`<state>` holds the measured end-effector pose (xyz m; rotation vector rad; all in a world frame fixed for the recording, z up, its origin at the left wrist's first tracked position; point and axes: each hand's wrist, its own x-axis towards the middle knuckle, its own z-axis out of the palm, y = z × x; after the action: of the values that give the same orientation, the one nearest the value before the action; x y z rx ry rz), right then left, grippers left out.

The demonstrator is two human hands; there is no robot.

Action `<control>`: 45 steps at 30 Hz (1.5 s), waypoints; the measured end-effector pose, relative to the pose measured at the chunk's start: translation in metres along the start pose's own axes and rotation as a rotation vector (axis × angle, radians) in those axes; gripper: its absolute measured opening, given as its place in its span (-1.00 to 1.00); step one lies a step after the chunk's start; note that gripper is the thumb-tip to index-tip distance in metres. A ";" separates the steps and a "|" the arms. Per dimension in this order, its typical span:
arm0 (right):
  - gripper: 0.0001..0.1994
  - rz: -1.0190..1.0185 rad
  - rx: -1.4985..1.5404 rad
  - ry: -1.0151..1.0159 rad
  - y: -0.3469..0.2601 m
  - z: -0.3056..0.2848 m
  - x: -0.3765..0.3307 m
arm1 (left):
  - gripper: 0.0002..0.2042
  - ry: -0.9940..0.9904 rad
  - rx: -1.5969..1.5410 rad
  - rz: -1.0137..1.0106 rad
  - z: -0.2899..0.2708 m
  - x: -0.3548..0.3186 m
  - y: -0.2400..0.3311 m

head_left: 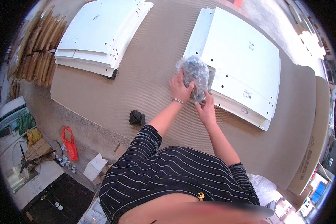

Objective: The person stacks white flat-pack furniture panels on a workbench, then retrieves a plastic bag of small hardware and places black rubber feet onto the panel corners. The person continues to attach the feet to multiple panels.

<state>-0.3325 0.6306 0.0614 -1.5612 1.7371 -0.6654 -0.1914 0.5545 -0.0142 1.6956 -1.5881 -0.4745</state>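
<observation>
A clear plastic bag (pixel 195 74) full of small metal parts stands on the brown cardboard-covered table (pixel 145 82), at the near-left edge of a stack of white drilled panels (pixel 242 67). My left hand (pixel 180 89), with a metal bangle on the wrist, grips the bag's left side. My right hand (pixel 206 108) touches the bag's lower end with its fingertips. Both arms reach forward from my striped black sleeves.
A second stack of white drilled panels (pixel 100 33) lies at the far left. A small crumpled black thing (pixel 137 118) sits near the table's left edge. Brown boards (pixel 39 44) stand left of the table. On the floor are a red bag (pixel 70 143), a white box (pixel 95 167) and a fan (pixel 26 160).
</observation>
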 end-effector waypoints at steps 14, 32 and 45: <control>-0.44 -0.279 -0.516 0.326 -0.015 0.014 0.030 | -0.19 -0.250 -0.261 -0.060 -0.002 -0.009 0.014; -0.28 -0.384 -0.760 0.158 -0.012 0.027 0.042 | -0.74 0.180 -0.198 0.387 -0.008 0.086 0.023; -0.16 -0.356 -0.654 0.119 -0.027 0.022 0.007 | -0.70 -0.028 -0.311 0.327 -0.012 0.096 0.016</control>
<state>-0.2982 0.6215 0.0672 -2.3563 1.8922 -0.3666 -0.1781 0.4660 0.0270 1.1781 -1.6736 -0.5457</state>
